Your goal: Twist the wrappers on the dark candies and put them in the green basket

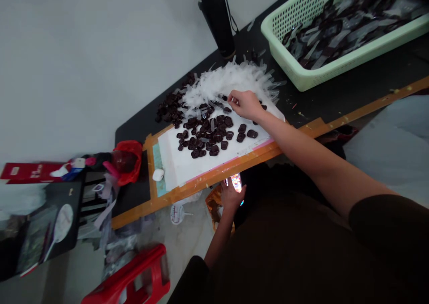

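**Over a white sheet, one hand among small dark pieces; below its near edge, the other hand with a lit phone**

Across the white sheet (182, 166), on a black surface (137, 127) edged with brown tape, lie many small, glossy, dark brown pieces (214, 150), loosely scattered. Along the sheet's far side is a heap of clear, thin strips (223, 82). Left of that heap, at the sheet's far left corner, more dark pieces form a denser pile (171, 105).

The person's right hand (246, 104) is over the sheet's right half, beside the strips, its thumb and fingers bent close together; whether it grips anything, I cannot tell. The left hand (231, 199) is below the sheet's near edge, wrapped around a phone (237, 182) with a bright screen.

Right of the sheet stands a pale green basket (301, 78) filled with dark and clear items. Beyond the sheet is a black tumbler (217, 20); at its left end, a small white case (158, 175).
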`<state>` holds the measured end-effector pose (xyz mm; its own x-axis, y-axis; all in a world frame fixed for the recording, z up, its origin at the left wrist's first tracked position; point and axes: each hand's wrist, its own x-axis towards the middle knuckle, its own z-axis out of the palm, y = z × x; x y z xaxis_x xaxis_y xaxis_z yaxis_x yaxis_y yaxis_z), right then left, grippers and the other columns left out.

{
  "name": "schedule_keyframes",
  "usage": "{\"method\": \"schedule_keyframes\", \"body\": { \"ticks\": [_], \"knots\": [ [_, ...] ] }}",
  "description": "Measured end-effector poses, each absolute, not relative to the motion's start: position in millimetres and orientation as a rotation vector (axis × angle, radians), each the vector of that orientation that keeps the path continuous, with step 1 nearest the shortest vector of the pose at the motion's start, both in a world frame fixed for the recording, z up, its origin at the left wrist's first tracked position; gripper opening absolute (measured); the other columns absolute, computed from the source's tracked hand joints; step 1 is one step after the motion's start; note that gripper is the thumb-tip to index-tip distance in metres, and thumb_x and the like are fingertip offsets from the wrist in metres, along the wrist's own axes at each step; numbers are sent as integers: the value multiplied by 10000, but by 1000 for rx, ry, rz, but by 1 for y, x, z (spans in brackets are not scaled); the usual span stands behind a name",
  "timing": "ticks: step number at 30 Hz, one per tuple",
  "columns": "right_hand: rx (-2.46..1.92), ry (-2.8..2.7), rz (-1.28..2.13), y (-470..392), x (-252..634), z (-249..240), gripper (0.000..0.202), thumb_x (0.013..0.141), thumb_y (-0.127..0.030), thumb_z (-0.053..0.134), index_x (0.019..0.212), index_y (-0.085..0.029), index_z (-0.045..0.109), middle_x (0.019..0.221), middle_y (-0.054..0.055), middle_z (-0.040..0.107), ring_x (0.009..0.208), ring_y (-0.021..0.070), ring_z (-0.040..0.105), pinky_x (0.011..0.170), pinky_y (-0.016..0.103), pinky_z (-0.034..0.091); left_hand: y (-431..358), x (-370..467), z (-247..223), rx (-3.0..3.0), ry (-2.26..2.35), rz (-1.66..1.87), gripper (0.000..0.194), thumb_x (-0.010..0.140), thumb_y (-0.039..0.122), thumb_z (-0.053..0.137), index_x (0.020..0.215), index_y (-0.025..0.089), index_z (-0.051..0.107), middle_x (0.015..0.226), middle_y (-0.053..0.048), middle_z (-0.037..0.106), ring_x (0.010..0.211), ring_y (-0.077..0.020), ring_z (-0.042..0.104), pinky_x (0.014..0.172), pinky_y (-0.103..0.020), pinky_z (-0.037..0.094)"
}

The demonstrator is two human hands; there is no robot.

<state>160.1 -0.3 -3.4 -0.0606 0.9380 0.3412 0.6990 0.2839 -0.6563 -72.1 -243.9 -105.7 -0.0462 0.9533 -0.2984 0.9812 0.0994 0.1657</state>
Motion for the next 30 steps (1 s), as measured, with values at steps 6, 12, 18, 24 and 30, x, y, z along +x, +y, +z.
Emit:
{"method": "schedule_keyframes", "body": {
  "ticks": [6,12,18,24,30],
  "knots": [
    [-1482,-1830,411,-1,160,-2,186,880,-253,465,983,-215,615,847,35,679,779,207,579,708,306,366,-246,-72,-104,1910,2039,-73,841,783,538,576,1429,123,235,1361,-244,400,1187,-369,506,916,-432,465],
    [-1483,-1823,411,-1,160,-3,195,887,-270,461,989,-212,617,846,40,676,794,213,578,706,308,373,-249,-71,-101,1863,2030,-25,847,782,509,603,1427,106,229,1374,-259,390,1204,-371,491,961,-427,435],
    [-1480,-1827,422,0,160,-4,186,888,-258,458,983,-217,613,851,41,677,782,211,581,701,314,374,-276,-84,-103,1836,2034,176,711,814,479,575,1382,125,336,1339,-197,470,1258,-314,463,1007,-410,427],
    [-1474,-1839,435,-1,159,-3,200,899,-289,455,1000,-219,614,852,41,671,795,214,579,710,314,377,-310,-101,-120,1942,2134,337,516,835,483,555,1265,201,507,1393,-153,419,1248,-285,488,940,-414,487],
    [-1463,-1833,432,0,159,-5,185,885,-240,464,991,-215,614,842,35,664,783,201,576,721,308,370,-307,-96,-119,1877,2087,320,657,809,473,590,1346,145,401,1414,-191,380,1317,-309,413,1043,-419,430]
  ]
}}
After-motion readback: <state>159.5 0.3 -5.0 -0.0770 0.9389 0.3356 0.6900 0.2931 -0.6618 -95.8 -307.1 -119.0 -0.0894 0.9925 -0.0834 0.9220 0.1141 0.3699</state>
